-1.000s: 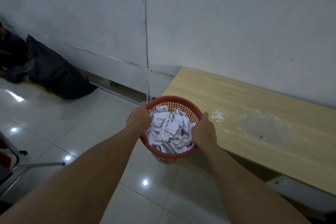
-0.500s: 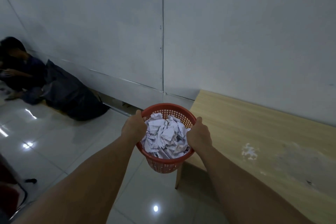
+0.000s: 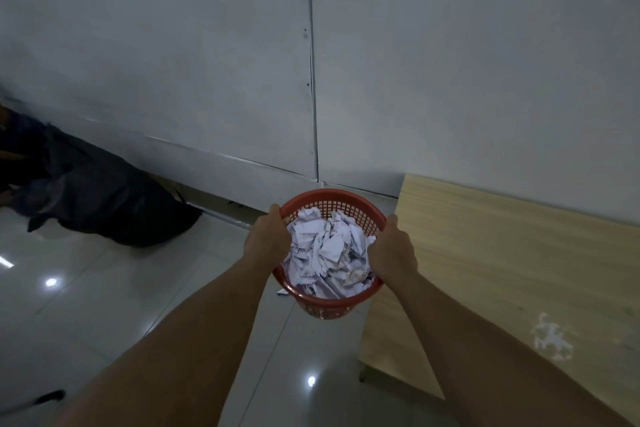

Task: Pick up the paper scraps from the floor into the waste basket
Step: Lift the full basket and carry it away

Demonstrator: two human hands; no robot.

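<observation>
Left hand [image 3: 266, 241]: closed round the left rim of the waste basket [image 3: 332, 305], clasping its edge
Right hand [image 3: 393, 253]: gripping the right rim the same way, opposite the left hand
Why two hands: a grip on either side keeps the open top level, so, as I judge it, the loose load will not spill while the basket is carried
Waste basket: round, orange-red plastic with a mesh side; it appears to be held off the floor [image 3: 104, 305], out in front of the person at arm's length, just left of the surface [image 3: 502, 253]
Paper scraps [image 3: 327, 250]: white, torn and crumpled, some with dark print; they fill the basket to about the rim, heaped between the two hands
Task so far: most scraps seem gathered; a small pale bit [image 3: 282, 292] shows low beside the basket's left side, possibly one more scrap on the floor, too small to be sure
Floor: glossy pale tiles with bright spots of reflected light
Surface: light wood, set against the wall [image 3: 450, 62], with a white blotch [image 3: 550, 336] towards its near end
Wall: plain grey-white panels with an upright seam, far behind the basket
Dark heap [image 3: 110, 198]: black and bag-like, on the floor at far left, against the wall
</observation>
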